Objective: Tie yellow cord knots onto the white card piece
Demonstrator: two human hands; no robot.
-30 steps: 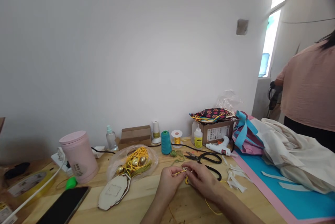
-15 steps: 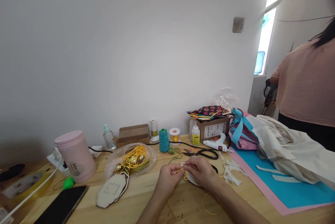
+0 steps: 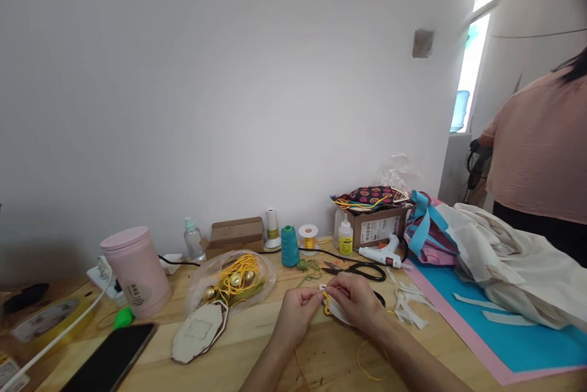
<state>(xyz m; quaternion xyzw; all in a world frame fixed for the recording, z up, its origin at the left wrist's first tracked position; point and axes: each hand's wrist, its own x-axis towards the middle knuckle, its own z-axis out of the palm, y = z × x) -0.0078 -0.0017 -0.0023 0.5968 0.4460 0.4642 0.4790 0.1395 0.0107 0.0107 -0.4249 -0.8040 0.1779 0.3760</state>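
My left hand [image 3: 294, 314] is closed in a pinch at the yellow cord [image 3: 327, 305], its fingertips almost against those of my right hand [image 3: 360, 305]. Under the right fingers lies a small white piece [image 3: 340, 314] with yellow cord along its left edge. The right fingers are closed on this piece, and they cover much of it. A loose loop of thin yellow cord [image 3: 362, 367] hangs below the right hand, and another strand falls below the left wrist. Black-handled scissors [image 3: 362, 269] lie just beyond the hands.
Behind stand a teal thread cone [image 3: 289, 246], a glue bottle [image 3: 345, 239], a white glue gun [image 3: 381, 254] and a box [image 3: 376, 228]. White scraps [image 3: 408, 306] lie at right. A bag of yellow cords [image 3: 238, 276], white octagonal pieces [image 3: 198, 332] and a phone [image 3: 110, 358] are at left.
My left fingertips have come in closer to the white piece, and the cord stretch between the hands is shorter. The view has shifted slightly.
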